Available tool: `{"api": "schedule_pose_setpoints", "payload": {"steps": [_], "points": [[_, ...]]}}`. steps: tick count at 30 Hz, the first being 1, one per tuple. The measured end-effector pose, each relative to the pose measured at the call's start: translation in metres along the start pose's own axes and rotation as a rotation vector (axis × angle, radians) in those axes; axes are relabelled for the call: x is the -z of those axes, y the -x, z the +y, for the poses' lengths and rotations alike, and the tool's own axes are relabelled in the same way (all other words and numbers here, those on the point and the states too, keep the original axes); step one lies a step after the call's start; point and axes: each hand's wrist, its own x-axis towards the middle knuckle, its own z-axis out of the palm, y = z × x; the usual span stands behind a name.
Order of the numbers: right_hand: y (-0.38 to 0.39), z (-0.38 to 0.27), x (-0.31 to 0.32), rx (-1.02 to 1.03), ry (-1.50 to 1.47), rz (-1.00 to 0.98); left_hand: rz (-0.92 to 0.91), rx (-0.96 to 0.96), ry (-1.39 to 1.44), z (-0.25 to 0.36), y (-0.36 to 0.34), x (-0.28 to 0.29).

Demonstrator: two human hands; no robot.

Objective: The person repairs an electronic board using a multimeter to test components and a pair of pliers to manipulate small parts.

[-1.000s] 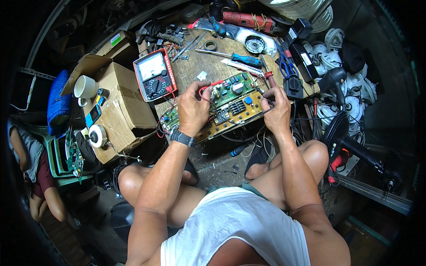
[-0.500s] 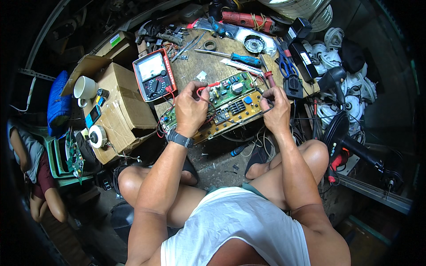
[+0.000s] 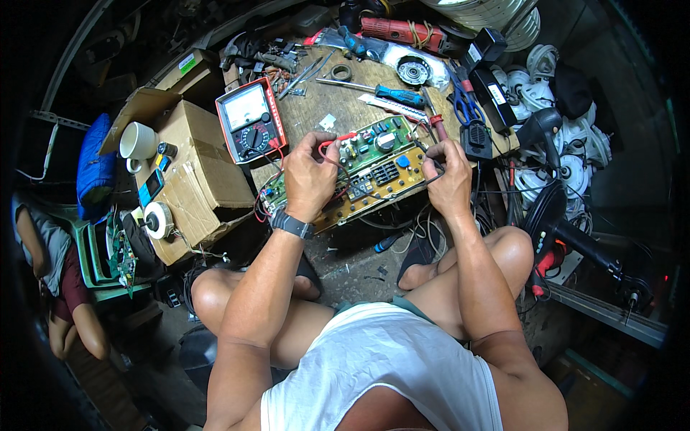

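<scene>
Circuit board [image 3: 365, 151] extends beneath the left hand [image 3: 310, 181].

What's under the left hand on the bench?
The green board runs under the left hand, showing on both sides; the brown board shows to its right. Parts directly beneath the palm are covered.

The wide camera sits on the head of the person [image 3: 251, 294] near me, above and behind the fingers [image 3: 310, 144], and it faces steeply down to them. It is rather close: the white shirt [image 3: 381, 359] appears large below the fingers, and the table [image 3: 309, 108] spreads beyond them.
</scene>
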Motion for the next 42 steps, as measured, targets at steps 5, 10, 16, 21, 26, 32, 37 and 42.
{"api": "schedule_pose_setpoints", "payload": {"steps": [5, 10, 16, 21, 26, 32, 37, 42], "points": [[0.0, 0.002, -0.001, 0.004, -0.004, -0.001, 0.001, 0.019, 0.029, -0.004, 0.001, -0.002], [0.001, 0.006, -0.001, 0.002, 0.016, 0.0, -0.002, 0.013, 0.037, -0.003, 0.0, -0.002], [0.0, 0.002, -0.001, -0.005, 0.01, -0.002, -0.075, 0.081, 0.111, -0.002, 0.0, -0.003], [0.0, 0.003, -0.001, 0.005, 0.015, -0.002, -0.097, 0.082, 0.125, 0.002, 0.002, -0.007], [0.0, 0.007, -0.002, 0.018, 0.031, 0.0, -0.041, 0.017, 0.108, 0.0, 0.003, -0.01], [0.0, 0.003, -0.001, -0.022, -0.006, -0.007, -0.116, 0.118, 0.082, 0.005, 0.002, -0.006], [0.0, 0.003, -0.001, -0.017, 0.005, -0.011, -0.034, 0.038, 0.093, 0.0, 0.003, -0.01], [0.0, 0.001, -0.001, -0.024, -0.001, -0.013, -0.027, 0.037, 0.103, -0.004, 0.002, -0.012]]}}
